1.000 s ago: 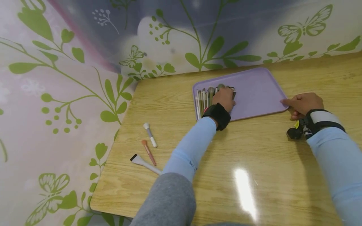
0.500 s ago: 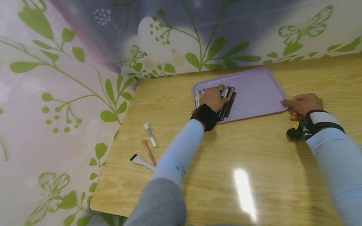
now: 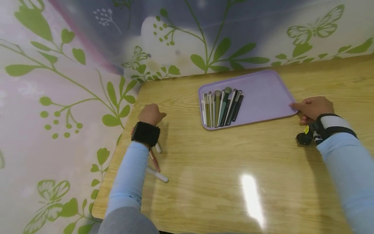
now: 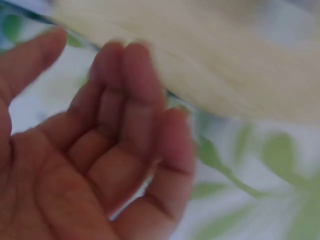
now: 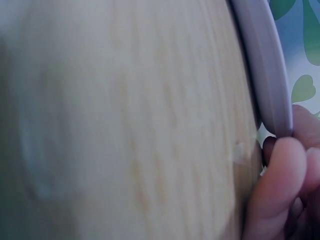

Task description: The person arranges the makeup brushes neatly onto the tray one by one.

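My left hand (image 3: 150,114) is over the left end of the table with nothing in it; in the left wrist view its fingers (image 4: 137,95) are loosely bent. Below it, partly covered by the wrist and sleeve, lie a pink makeup brush (image 3: 155,161), a white-handled brush (image 3: 159,175) and another brush with a white handle end (image 3: 158,148). Their heads are hidden. My right hand (image 3: 317,108) pinches the near right corner of the purple tray (image 3: 263,94), as the right wrist view also shows. Several makeup brushes (image 3: 217,109) lie side by side in the tray's left part.
The wood-grain table (image 3: 210,169) meets a leaf-patterned wall (image 3: 181,42) at the back and on the left. A small black camera (image 3: 304,137) hangs from the right wrist strap. A bright light reflection shows on the tabletop.
My left hand has left the brushes in the tray and moved left, over the loose brushes on the table. My right hand has stayed at the tray's corner.
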`<act>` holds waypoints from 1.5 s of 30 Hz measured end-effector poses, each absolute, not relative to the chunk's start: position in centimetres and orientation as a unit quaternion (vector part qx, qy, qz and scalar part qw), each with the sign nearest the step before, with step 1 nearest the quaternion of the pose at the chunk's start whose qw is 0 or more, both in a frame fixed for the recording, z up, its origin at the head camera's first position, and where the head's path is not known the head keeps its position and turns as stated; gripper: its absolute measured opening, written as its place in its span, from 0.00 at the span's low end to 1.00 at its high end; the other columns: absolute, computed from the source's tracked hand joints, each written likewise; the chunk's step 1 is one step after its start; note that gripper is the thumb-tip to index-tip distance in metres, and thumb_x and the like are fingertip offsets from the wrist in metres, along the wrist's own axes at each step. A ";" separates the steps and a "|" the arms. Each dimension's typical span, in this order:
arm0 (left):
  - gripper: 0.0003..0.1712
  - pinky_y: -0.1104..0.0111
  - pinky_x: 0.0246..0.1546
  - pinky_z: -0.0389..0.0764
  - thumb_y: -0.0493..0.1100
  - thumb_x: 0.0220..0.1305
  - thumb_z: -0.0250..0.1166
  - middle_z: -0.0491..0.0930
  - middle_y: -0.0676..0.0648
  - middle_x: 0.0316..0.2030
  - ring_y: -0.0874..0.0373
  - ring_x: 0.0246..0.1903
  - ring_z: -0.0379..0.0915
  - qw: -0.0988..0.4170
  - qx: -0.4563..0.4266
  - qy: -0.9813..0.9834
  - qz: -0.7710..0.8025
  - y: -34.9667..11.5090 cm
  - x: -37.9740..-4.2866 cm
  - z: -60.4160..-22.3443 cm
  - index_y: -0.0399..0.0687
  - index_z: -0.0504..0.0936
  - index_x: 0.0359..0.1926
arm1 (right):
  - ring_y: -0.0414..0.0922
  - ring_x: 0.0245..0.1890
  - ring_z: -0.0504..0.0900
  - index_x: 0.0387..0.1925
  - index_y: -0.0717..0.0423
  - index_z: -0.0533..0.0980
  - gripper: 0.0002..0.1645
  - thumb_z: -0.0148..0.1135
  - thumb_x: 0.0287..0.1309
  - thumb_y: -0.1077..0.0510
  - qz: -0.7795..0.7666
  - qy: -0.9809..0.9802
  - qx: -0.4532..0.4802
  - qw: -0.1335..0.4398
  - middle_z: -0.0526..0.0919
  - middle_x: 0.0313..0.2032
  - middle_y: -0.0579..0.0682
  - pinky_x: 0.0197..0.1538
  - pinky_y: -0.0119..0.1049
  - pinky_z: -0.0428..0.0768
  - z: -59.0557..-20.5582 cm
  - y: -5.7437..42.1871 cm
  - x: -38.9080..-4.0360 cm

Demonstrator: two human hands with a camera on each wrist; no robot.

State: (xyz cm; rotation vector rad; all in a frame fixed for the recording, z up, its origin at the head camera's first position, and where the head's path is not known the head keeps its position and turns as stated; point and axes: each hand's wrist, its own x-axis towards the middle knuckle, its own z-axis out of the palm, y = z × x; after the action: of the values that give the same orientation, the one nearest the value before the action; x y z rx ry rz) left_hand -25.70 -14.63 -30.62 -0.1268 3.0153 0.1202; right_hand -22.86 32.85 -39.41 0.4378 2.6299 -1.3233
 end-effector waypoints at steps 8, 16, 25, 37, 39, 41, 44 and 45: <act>0.26 0.71 0.11 0.56 0.58 0.53 0.54 0.56 0.54 0.08 0.61 0.10 0.51 0.129 -0.086 0.986 0.065 -19.2 -23.0 -33.5 0.45 0.67 0.10 | 0.42 0.13 0.78 0.15 0.45 0.70 0.24 0.57 0.35 0.31 -0.449 0.876 0.154 0.081 0.72 0.08 0.42 0.21 0.37 0.76 -39.4 33.7 -22.7; 0.16 0.70 0.16 0.63 0.47 0.48 0.58 0.67 0.47 0.13 0.56 0.15 0.60 0.119 -0.057 0.987 0.086 -19.7 -24.0 -34.9 0.41 0.72 0.13 | 0.42 0.14 0.79 0.18 0.49 0.70 0.27 0.57 0.33 0.30 -0.458 0.871 0.155 0.088 0.73 0.09 0.43 0.21 0.37 0.76 -39.9 32.6 -23.1; 0.15 0.70 0.25 0.77 0.47 0.52 0.59 0.79 0.44 0.22 0.60 0.20 0.77 0.039 -0.015 0.901 0.432 -11.9 -27.8 -31.4 0.36 0.78 0.25 | 0.43 0.14 0.79 0.19 0.50 0.72 0.29 0.57 0.32 0.29 -0.449 0.876 0.151 0.086 0.73 0.08 0.43 0.21 0.38 0.76 -39.8 32.8 -23.0; 0.16 0.79 0.18 0.70 0.51 0.49 0.61 0.78 0.50 0.14 0.62 0.14 0.73 0.039 0.128 0.940 0.313 6.2 -30.2 -34.5 0.44 0.80 0.17 | 0.42 0.12 0.78 0.16 0.49 0.69 0.26 0.57 0.35 0.31 -0.451 0.876 0.151 0.082 0.71 0.08 0.42 0.20 0.37 0.76 -40.6 31.9 -22.9; 0.17 0.79 0.16 0.67 0.52 0.47 0.62 0.74 0.53 0.10 0.64 0.11 0.69 0.031 0.142 0.957 0.251 6.8 -30.1 -35.7 0.46 0.79 0.14 | 0.42 0.12 0.78 0.15 0.49 0.69 0.26 0.57 0.35 0.31 -0.451 0.876 0.147 0.083 0.71 0.07 0.42 0.20 0.37 0.76 -40.7 31.9 -23.0; 0.17 0.78 0.15 0.65 0.53 0.46 0.63 0.70 0.54 0.08 0.64 0.10 0.65 0.027 0.153 0.963 0.222 7.3 -30.2 -36.5 0.46 0.79 0.13 | 0.42 0.12 0.78 0.14 0.49 0.69 0.26 0.56 0.36 0.31 -0.445 0.880 0.143 0.080 0.71 0.07 0.42 0.20 0.36 0.76 -40.7 32.1 -23.1; 0.15 0.77 0.17 0.65 0.53 0.46 0.64 0.72 0.54 0.12 0.64 0.14 0.65 0.022 0.164 0.968 0.190 8.0 -30.3 -36.6 0.46 0.79 0.17 | 0.42 0.12 0.78 0.15 0.49 0.70 0.27 0.56 0.36 0.30 -0.436 0.886 0.141 0.075 0.71 0.07 0.43 0.20 0.36 0.75 -40.4 32.7 -23.3; 0.15 0.77 0.18 0.65 0.53 0.46 0.63 0.73 0.54 0.14 0.64 0.16 0.67 0.021 0.166 0.971 0.173 8.3 -30.3 -36.4 0.46 0.79 0.20 | 0.42 0.12 0.78 0.15 0.48 0.70 0.26 0.56 0.35 0.30 -0.435 0.886 0.144 0.073 0.71 0.07 0.42 0.20 0.36 0.75 -40.3 33.0 -23.4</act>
State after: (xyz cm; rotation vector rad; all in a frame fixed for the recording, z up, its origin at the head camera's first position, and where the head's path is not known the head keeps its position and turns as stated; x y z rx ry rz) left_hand -30.28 8.30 -36.41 0.5140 3.0091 0.5359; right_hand -23.38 32.99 -40.25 0.4324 2.6611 -1.3062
